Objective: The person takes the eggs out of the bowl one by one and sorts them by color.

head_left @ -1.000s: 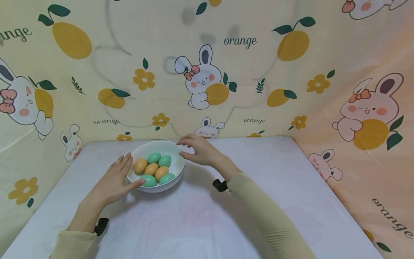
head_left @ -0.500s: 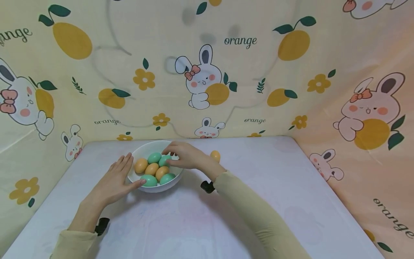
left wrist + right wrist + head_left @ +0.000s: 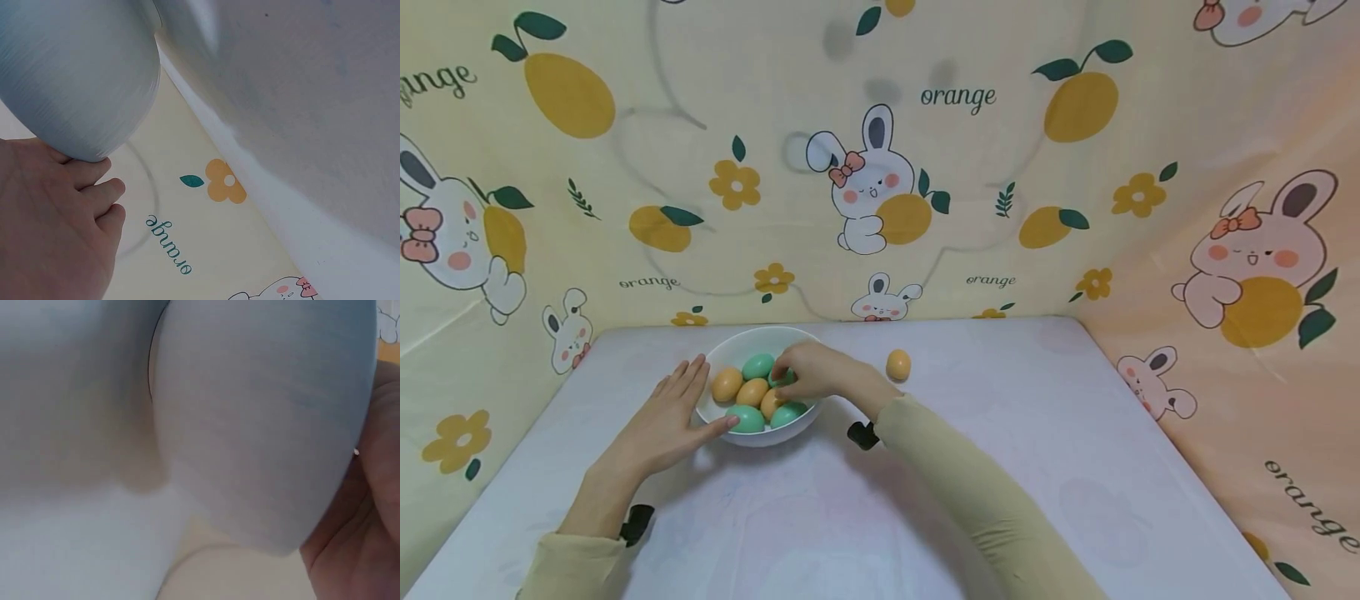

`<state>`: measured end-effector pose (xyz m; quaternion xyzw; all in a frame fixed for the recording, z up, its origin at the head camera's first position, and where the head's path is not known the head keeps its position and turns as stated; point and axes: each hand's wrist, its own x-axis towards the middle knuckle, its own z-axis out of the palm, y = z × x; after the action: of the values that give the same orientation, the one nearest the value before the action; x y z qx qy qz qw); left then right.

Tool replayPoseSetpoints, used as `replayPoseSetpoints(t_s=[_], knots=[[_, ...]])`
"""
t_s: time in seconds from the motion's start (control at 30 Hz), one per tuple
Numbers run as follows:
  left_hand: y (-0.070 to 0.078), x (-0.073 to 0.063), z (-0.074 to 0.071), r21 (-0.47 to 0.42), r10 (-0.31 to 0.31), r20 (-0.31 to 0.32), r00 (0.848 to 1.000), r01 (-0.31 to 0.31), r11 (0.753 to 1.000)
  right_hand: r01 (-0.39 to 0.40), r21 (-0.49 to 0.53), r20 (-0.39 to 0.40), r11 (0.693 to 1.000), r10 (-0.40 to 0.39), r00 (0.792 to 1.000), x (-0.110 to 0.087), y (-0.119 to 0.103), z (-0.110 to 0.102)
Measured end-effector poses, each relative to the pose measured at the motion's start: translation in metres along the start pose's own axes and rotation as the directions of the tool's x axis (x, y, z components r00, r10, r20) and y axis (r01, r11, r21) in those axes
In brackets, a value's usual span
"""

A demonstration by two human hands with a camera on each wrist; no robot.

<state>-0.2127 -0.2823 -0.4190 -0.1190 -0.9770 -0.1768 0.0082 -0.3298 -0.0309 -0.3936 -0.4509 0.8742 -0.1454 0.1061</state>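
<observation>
A white bowl stands toward the back left of the table, with several green and orange eggs inside. My right hand reaches over the bowl's right rim, thumb and fingertips around a green egg, which they partly cover. An orange egg lies just below that thumb. At the bowl's left side, my left hand rests with straight fingers along the outside and its thumb across the front rim. Both wrist views show the bowl's outer wall large; the eggs are hidden there.
One orange egg lies on the white table, right of the bowl behind my right forearm. A patterned cloth backdrop with rabbits and oranges rises at the table's back and sides.
My right hand has moved left and down from above the bowl's right rim onto the green egg. An orange egg on the table came into sight behind the forearm. My left hand stays put.
</observation>
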Motion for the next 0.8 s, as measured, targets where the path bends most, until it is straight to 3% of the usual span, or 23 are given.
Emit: replayPoseSetpoints(t_s=[0.33, 0.8], knots=[[-0.001, -0.001, 0.000, -0.004, 0.009, -0.002, 1.000, -0.009, 1.000, -0.048, -0.063, 0.009, 0.997, 0.049, 0.999, 0.011, -0.007, 0.011], [-0.001, 0.000, 0.000, -0.003, 0.010, -0.005, 1.000, -0.010, 1.000, -0.171, 0.012, -0.040, 0.985, 0.172, 0.984, 0.013, -0.017, 0.019]])
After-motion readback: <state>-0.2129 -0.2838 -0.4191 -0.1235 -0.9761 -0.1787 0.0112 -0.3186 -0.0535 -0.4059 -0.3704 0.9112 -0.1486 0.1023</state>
